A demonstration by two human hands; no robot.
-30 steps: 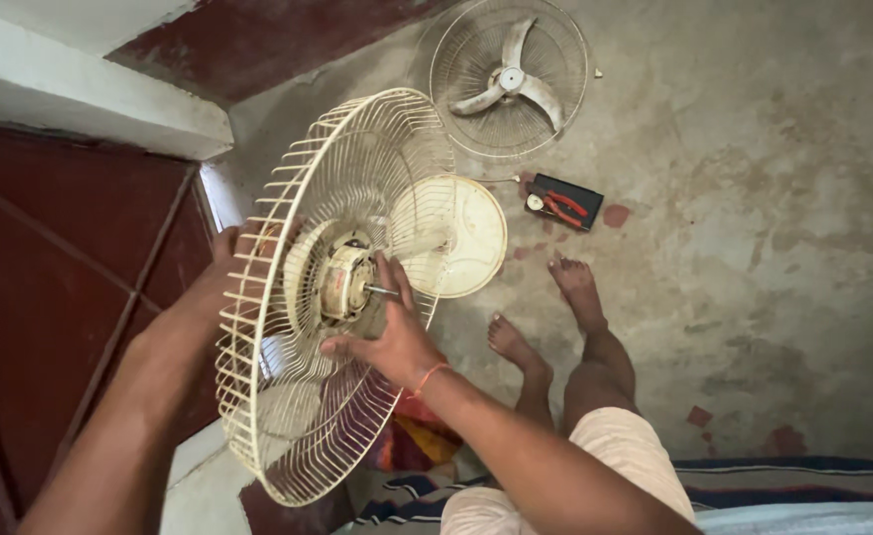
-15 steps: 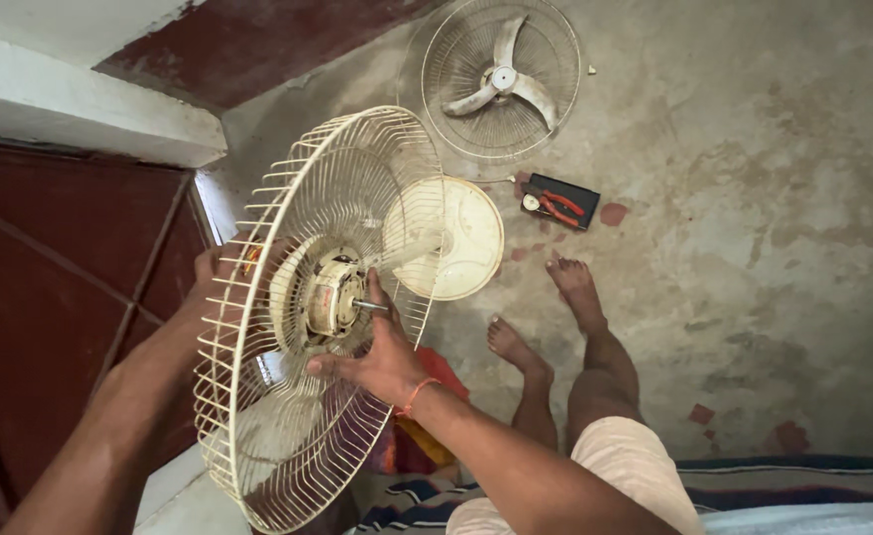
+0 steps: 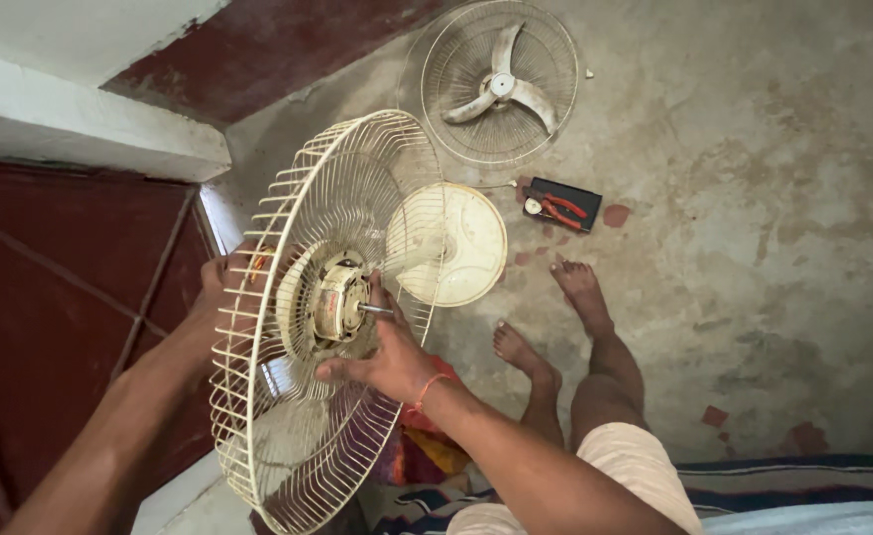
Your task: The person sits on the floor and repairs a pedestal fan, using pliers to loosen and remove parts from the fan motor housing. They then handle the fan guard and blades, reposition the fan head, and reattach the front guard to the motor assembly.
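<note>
Head view: the left hand (image 3: 220, 289) is mostly hidden behind the rear fan guard (image 3: 298, 327); only the knuckles and part of the palm are seen through the wires. It appears to be closed on the guard's outer rim, though the fingers cannot be made out clearly. The left forearm is cut off at the lower left corner. The guard's bottom edge is partly cut off by the frame.

The right hand (image 3: 382, 357) is laid inside the guard, loosely open, fingers spread and touching the motor (image 3: 335, 300) and the wires just below it; nothing is gripped. The motor shaft (image 3: 377, 309) is seen sticking out just above the thumb. The right arm is stretched up from the lower right, wrist bent slightly, a red thread worn on it.

The guard is held tilted on edge above the floor, near a dark red door (image 3: 50, 297). A round cream base (image 3: 456, 243) is seen behind it. On the floor (image 3: 754, 198) lie a second guard with blade (image 3: 501, 84) and a tool pouch (image 3: 560, 206), well apart from the hands. Bare feet (image 3: 580, 287) are seen below.
</note>
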